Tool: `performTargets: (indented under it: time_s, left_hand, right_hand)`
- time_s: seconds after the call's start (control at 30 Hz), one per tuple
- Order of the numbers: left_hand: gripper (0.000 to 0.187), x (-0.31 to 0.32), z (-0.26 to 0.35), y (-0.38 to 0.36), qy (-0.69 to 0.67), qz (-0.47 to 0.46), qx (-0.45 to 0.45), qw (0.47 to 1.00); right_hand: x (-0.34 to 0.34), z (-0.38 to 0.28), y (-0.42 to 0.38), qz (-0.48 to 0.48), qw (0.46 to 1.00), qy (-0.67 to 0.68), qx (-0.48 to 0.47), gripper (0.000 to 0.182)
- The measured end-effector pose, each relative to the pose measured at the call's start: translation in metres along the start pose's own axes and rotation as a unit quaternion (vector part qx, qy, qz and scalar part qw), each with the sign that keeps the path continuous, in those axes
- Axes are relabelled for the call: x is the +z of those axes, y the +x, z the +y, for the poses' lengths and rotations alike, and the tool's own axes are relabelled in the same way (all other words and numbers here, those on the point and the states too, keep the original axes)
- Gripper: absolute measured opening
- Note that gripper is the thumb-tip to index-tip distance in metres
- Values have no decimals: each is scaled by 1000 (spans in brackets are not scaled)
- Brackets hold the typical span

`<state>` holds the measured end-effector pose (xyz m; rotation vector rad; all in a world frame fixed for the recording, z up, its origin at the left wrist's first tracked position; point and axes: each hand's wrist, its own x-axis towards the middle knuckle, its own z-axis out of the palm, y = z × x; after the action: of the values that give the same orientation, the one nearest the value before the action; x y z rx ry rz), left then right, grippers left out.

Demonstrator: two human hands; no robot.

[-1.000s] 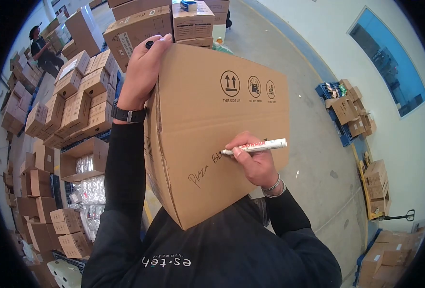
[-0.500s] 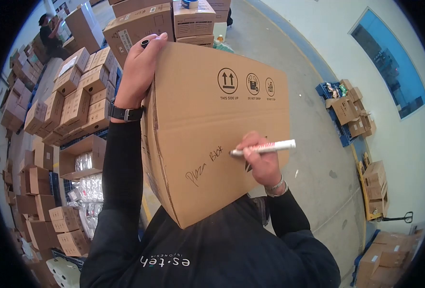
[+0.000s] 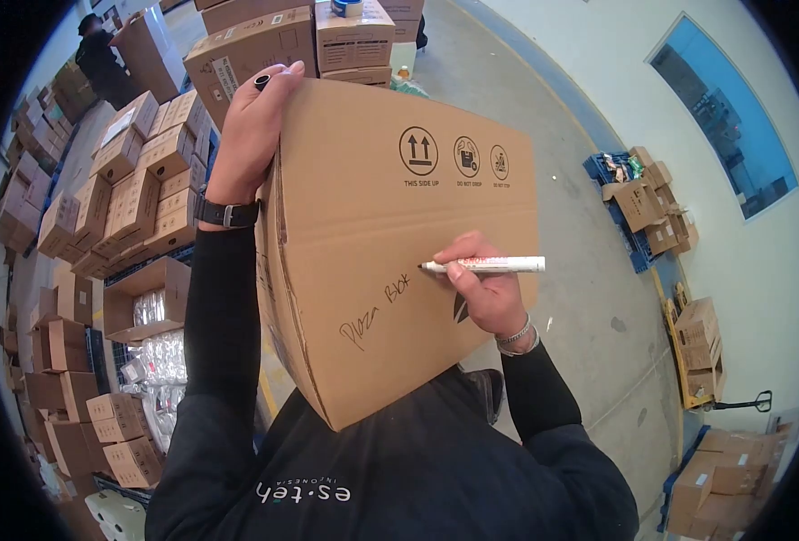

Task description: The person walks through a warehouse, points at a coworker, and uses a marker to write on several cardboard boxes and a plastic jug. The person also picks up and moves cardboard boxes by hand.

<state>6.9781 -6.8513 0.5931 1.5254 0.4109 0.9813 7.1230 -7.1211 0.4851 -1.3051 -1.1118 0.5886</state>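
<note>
A large cardboard box [image 3: 354, 189] leans against my chest, its printed side facing up with "THIS SIDE UP" symbols and the handwritten words "Plaza Blok". My left hand [image 3: 255, 122] grips its upper left edge, and a small black round piece like a marker cap [image 3: 261, 82] shows at the fingers. In my right hand [image 3: 485, 293] is a white marker [image 3: 508, 264], pinched between thumb and fingers. The marker's dark tip is right at the cardboard, just past the last written letter.
Stacked cartons [image 3: 133, 194] stand on pallets to the left, near an open box [image 3: 147, 302] of silvery packs. More cartons [image 3: 264, 50] with a roll of tape [image 3: 346, 8] are ahead. A person [image 3: 102, 63] stands far left. On the right are loaded pallets and a yellow pallet jack [image 3: 699, 401].
The marker tip has shifted slightly left and up, and the marker lies more level. The whole view has slid a little; the far person has turned and moved slightly.
</note>
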Motion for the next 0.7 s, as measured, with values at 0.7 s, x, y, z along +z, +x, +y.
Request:
performTargets:
  time_s: [0.7]
  left_hand:
    - [23, 4, 0, -2, 5, 38, -6, 999]
  right_hand:
    - [8, -14, -19, -120, 978, -73, -157, 11]
